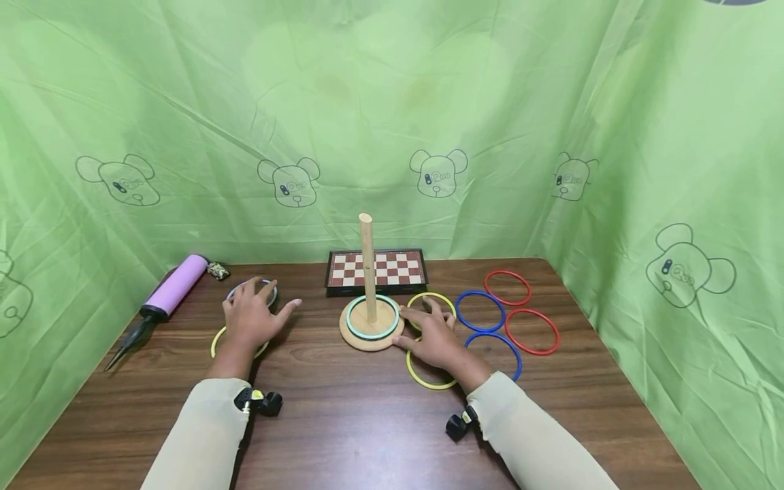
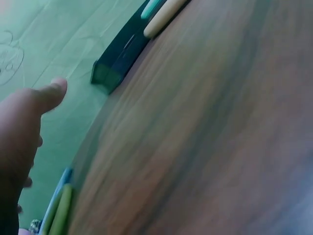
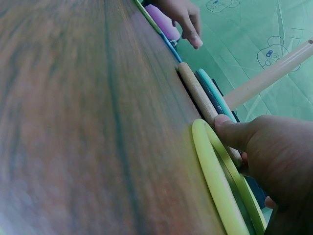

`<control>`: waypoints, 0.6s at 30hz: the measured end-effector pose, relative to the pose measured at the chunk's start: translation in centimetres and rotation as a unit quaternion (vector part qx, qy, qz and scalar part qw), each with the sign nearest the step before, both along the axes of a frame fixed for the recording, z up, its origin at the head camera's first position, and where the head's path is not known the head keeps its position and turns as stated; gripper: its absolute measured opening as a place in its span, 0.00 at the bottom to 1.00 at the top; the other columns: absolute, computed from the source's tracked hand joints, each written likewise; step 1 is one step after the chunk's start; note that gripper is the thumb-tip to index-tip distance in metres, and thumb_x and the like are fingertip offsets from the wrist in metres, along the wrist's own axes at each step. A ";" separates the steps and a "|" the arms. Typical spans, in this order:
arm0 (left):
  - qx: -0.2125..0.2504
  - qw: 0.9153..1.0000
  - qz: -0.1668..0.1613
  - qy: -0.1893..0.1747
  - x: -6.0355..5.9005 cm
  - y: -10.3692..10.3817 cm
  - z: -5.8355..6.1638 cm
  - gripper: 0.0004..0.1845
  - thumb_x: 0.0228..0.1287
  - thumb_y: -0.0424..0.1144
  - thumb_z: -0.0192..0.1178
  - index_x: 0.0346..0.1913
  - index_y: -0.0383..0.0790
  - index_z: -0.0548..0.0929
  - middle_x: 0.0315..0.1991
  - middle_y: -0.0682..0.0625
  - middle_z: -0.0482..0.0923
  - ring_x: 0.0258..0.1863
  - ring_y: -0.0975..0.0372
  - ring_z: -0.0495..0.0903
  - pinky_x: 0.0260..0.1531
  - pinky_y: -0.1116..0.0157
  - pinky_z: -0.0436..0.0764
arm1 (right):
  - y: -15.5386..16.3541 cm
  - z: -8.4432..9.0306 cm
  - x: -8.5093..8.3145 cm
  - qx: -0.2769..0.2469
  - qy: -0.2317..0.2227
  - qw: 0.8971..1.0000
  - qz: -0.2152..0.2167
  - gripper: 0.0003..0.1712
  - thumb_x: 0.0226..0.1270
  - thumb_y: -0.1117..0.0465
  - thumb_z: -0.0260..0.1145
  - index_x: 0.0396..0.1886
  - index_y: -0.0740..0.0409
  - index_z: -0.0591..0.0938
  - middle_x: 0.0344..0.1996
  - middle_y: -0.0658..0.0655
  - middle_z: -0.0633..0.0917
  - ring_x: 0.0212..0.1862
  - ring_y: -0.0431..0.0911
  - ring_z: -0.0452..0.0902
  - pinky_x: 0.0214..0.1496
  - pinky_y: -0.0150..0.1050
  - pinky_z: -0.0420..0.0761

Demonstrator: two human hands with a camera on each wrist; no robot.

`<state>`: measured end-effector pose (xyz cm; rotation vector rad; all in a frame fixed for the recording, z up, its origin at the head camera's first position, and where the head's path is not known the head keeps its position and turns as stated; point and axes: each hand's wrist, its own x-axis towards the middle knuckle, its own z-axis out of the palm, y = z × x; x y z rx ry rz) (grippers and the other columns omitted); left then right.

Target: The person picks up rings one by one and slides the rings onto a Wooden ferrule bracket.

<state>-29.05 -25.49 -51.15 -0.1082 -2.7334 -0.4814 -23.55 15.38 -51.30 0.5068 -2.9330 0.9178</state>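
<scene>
A wooden ring-toss stand [image 1: 368,262] rises from a round base with a turquoise ring [image 1: 350,325] around its post. My right hand [image 1: 436,338] holds the base's right edge between thumb and index finger; the right wrist view shows the thumb [image 3: 234,131] against the rim. Under and beside that hand lie a near yellow ring [image 1: 422,382] and a farther yellow ring [image 1: 437,295]. Fingers spread, my left hand [image 1: 250,316] is over a blue ring [image 1: 275,291] and a yellow ring [image 1: 214,344], holding nothing. Its fingers partly hide both rings.
Two blue rings [image 1: 480,331] and two red rings [image 1: 554,346] lie at the right. Behind the stand is a checkered board [image 1: 395,267]. A purple hand pump [image 1: 177,286] and a small patterned object [image 1: 218,271] are at the left. Green cloth [image 1: 367,122] walls the table.
</scene>
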 end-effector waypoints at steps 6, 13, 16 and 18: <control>0.005 0.997 0.030 -0.069 -0.6 -1.9 -0.2 0.54 0.69 0.81 0.55 0.84 0.44 0.68 0.82 0.24 0.54 0.76 0.22 0.57 0.61 0.18 0.61 | 0.0 0.0 0.0 0.003 0.003 1.000 -0.001 0.38 0.73 0.40 0.76 0.78 0.43 0.80 0.75 0.50 0.83 0.89 0.65 0.47 0.77 0.74 0.49; 0.015 0.991 0.059 -0.120 -0.8 -2.7 0.4 0.57 0.69 0.82 0.52 0.86 0.43 0.62 0.83 0.20 0.48 0.76 0.18 0.52 0.61 0.15 0.58 | 0.1 0.0 0.0 -0.004 0.006 1.000 -0.005 0.37 0.73 0.41 0.77 0.78 0.44 0.80 0.75 0.50 0.83 0.89 0.65 0.47 0.77 0.75 0.48; 0.016 0.989 0.066 -0.134 -0.7 -2.9 0.3 0.55 0.71 0.80 0.53 0.86 0.43 0.63 0.81 0.18 0.49 0.75 0.17 0.53 0.59 0.16 0.58 | 0.1 0.0 0.1 0.000 0.002 1.000 -0.002 0.37 0.73 0.40 0.76 0.78 0.42 0.80 0.75 0.50 0.83 0.90 0.65 0.46 0.77 0.75 0.48; 0.013 0.988 0.069 -0.140 -0.7 -3.1 0.1 0.54 0.71 0.79 0.54 0.86 0.43 0.63 0.80 0.17 0.50 0.74 0.16 0.54 0.58 0.16 0.59 | 0.0 0.0 0.1 0.000 0.001 1.000 -0.001 0.36 0.73 0.40 0.76 0.77 0.42 0.81 0.75 0.50 0.82 0.90 0.65 0.46 0.77 0.76 0.48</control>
